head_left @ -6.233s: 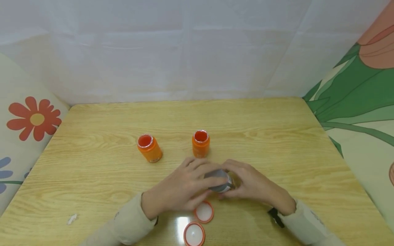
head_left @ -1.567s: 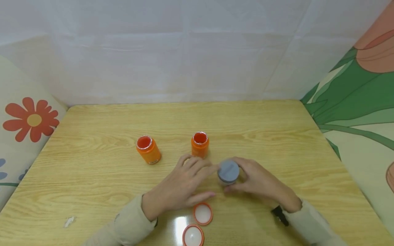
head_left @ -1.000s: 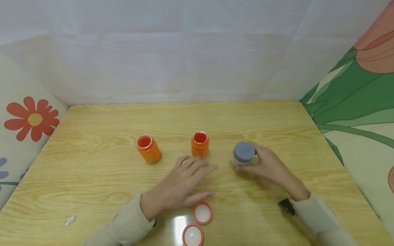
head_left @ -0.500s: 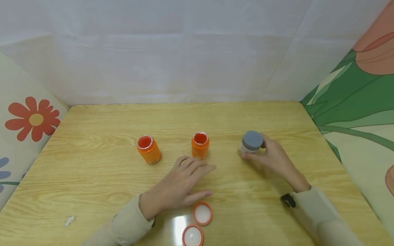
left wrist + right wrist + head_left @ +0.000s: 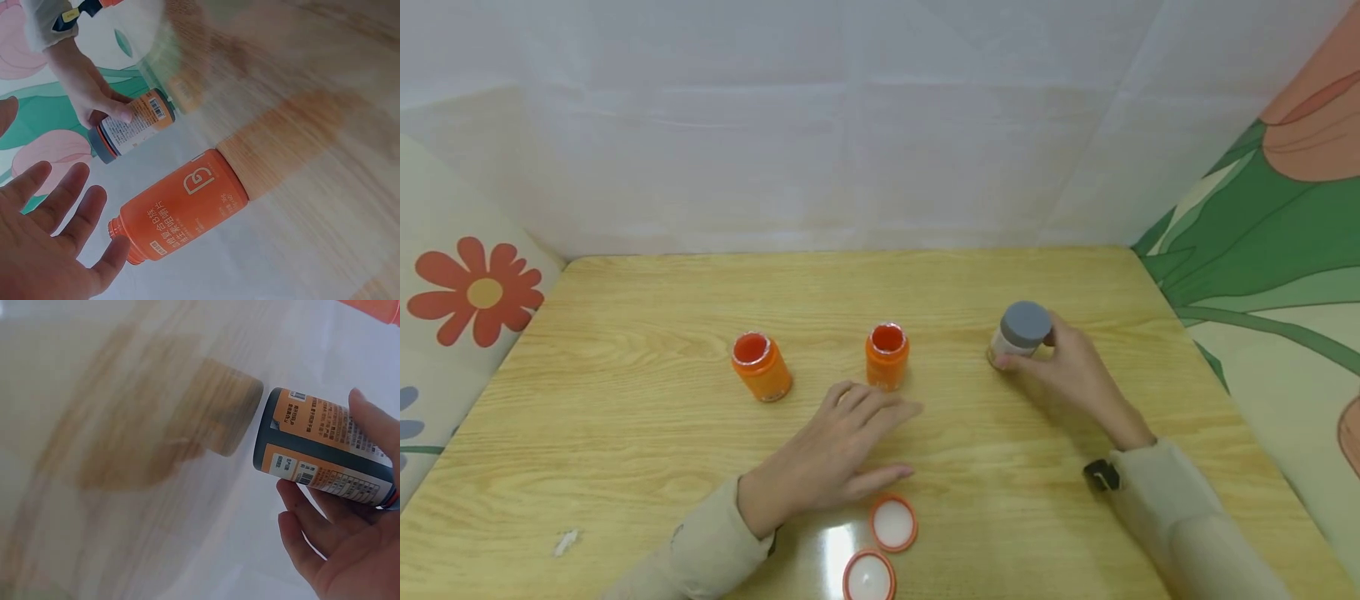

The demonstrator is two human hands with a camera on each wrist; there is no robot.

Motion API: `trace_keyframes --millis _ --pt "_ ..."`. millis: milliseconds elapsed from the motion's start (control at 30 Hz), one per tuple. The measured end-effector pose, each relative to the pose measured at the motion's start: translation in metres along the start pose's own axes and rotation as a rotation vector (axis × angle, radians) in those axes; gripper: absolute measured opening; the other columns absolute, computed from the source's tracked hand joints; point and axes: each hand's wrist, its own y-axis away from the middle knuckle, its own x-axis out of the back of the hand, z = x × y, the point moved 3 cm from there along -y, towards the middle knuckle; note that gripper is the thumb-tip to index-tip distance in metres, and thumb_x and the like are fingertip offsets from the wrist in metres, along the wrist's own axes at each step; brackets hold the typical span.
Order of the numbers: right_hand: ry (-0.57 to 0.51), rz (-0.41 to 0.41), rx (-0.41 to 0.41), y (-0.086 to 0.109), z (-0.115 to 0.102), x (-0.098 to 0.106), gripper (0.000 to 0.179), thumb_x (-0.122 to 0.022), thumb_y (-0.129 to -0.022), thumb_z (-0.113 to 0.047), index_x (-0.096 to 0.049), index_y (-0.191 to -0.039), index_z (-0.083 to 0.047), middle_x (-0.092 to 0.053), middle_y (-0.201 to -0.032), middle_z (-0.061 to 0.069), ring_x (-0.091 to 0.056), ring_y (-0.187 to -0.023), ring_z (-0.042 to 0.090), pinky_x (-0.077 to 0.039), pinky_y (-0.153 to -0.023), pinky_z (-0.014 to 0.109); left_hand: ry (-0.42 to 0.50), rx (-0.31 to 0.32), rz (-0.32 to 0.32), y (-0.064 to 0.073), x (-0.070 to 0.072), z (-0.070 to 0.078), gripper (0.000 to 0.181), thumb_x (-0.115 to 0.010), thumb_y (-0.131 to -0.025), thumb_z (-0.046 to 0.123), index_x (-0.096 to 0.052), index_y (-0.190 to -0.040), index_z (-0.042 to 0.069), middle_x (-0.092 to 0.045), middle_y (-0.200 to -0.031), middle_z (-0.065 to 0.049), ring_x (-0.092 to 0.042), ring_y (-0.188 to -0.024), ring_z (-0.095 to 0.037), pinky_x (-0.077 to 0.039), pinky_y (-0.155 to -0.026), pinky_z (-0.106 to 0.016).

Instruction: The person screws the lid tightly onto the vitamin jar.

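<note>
On the right side of the table, my right hand [image 5: 1075, 371] grips a capped pill bottle [image 5: 1025, 325] between thumb and fingers. Its cap is dark grey, and the right wrist view shows an orange, white and dark label on the bottle [image 5: 322, 450]. My left hand [image 5: 831, 450] holds nothing, fingers spread, palm down over the table. Just beyond its fingertips stands an uncapped orange bottle [image 5: 887, 358], seen closer in the left wrist view as an orange bottle [image 5: 184, 206] with white lettering. Another uncapped orange bottle [image 5: 763, 367] stands farther left.
Two orange-rimmed white lids [image 5: 893, 523] lie near the table's front, close to my left thumb. A small whitish mark [image 5: 566, 542] shows at the front left of the wooden table [image 5: 662, 300]. A white cloth [image 5: 850, 150] hangs behind the back edge.
My right hand has carried the grey-capped pill bottle away from my left hand, to the right and farther back. My left hand has let go of it and stayed nearly in place.
</note>
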Motion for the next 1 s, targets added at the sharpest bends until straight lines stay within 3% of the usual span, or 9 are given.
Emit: trace_keyframes --millis 733,1000 --pt "-0.044 0.050 -0.031 -0.016 0.017 0.009 0.077 -0.077 -0.086 -0.029 -0.039 -0.141 0.009 -0.054 -0.130 0.034 -0.056 -0.117 0.047 -0.047 -0.095 0.060 0.008 -0.010 0.007 0.005 -0.004 0.000 0.056 -0.065 -0.092 0.045 -0.054 -0.136 0.013 -0.060 -0.124 0.000 -0.055 -0.112 -0.017 -0.041 -0.097 -0.037" --pt "-0.059 0.065 -0.024 -0.019 0.020 0.009 0.072 -0.078 -0.086 -0.027 -0.042 -0.140 0.005 -0.058 -0.126 0.030 -0.058 -0.113 0.040 -0.048 -0.090 0.044 0.029 0.005 -0.017 0.007 -0.005 -0.001 0.055 -0.065 -0.093 0.043 -0.053 -0.138 0.014 -0.059 -0.125 0.000 -0.054 -0.116 -0.018 -0.042 -0.099 -0.038"
